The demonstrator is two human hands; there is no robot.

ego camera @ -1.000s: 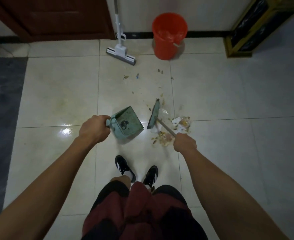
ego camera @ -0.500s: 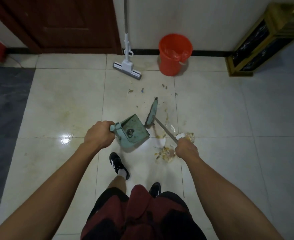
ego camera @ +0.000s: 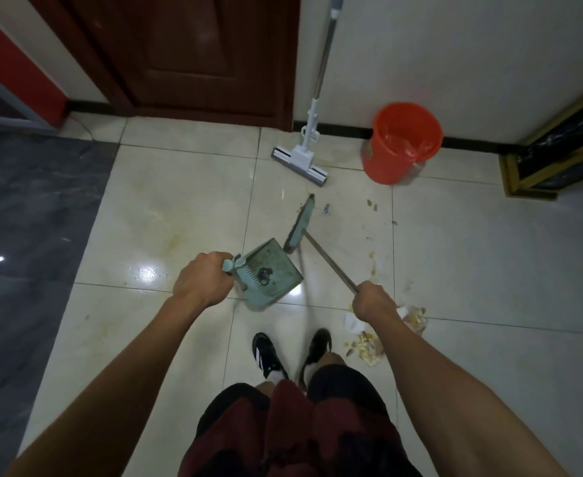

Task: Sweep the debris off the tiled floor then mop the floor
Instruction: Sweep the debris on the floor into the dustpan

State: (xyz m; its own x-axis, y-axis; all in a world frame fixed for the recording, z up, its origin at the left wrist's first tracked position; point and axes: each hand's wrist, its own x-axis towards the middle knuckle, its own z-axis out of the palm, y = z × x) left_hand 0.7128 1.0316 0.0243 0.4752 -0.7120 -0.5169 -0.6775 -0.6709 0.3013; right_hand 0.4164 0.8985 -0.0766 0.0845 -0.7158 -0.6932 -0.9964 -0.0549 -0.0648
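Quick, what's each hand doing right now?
Left hand: closed, gripping the dustpan by its handle.
Right hand: closed, gripping the broom by its stick.

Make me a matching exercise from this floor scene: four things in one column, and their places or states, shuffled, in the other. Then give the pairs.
Things:
1. dustpan
2. broom
3. mop
4. bucket

Places or states:
A. leaning against the wall
B. gripped by the right hand
C. orange, standing by the wall
D. gripped by the left hand

Pairs: 1-D, 2-B, 3-A, 4-C
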